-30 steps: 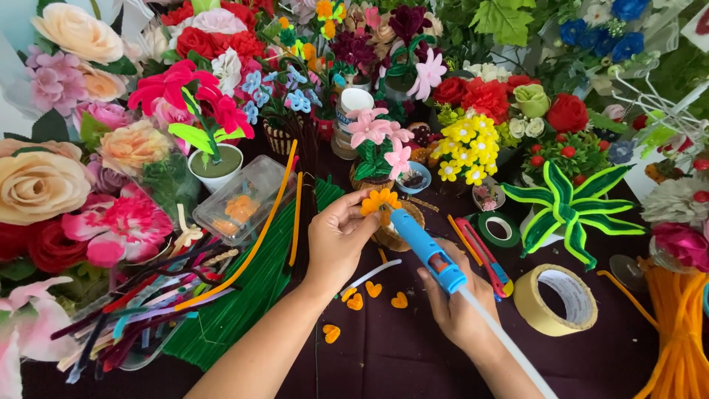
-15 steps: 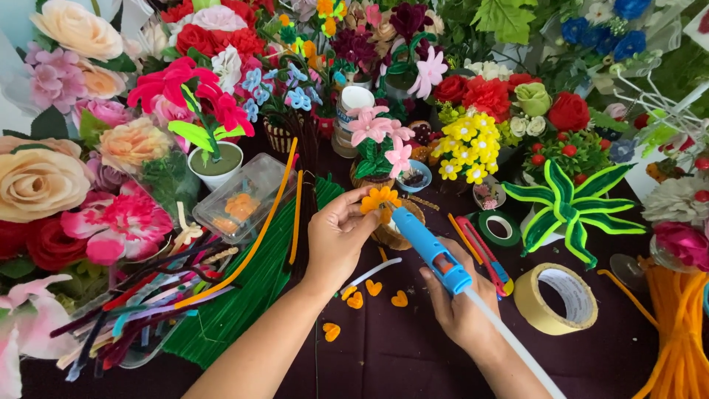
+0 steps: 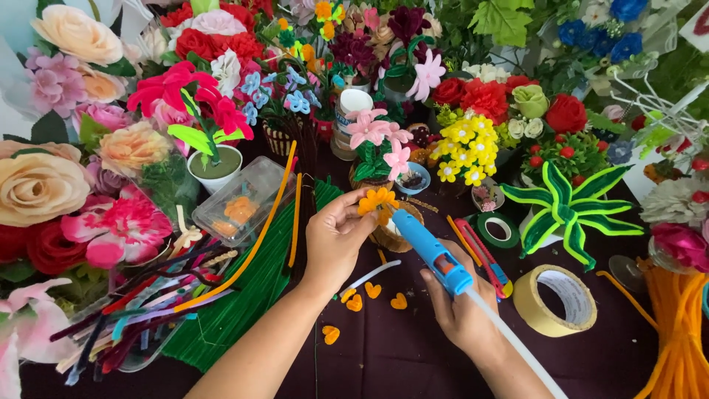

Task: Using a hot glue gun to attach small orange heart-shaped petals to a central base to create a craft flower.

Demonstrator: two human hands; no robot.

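One orange pipe-cleaner flower [image 3: 378, 201], one blue glue gun [image 3: 432, 253], two hands at work.

From the head camera we see our left hand [image 3: 336, 240] pinching the flower above the dark table [image 3: 413, 355], our right hand [image 3: 459, 307] clamped round the gun, its nozzle at the bloom. We count five loose orange heart-shaped petals [image 3: 374, 290] and one roll of beige tape [image 3: 555, 299]. Since half a second ago, nothing visibly moves.

glue gun [image 3: 432, 251] nozzle closer to orange flower [image 3: 378, 201]
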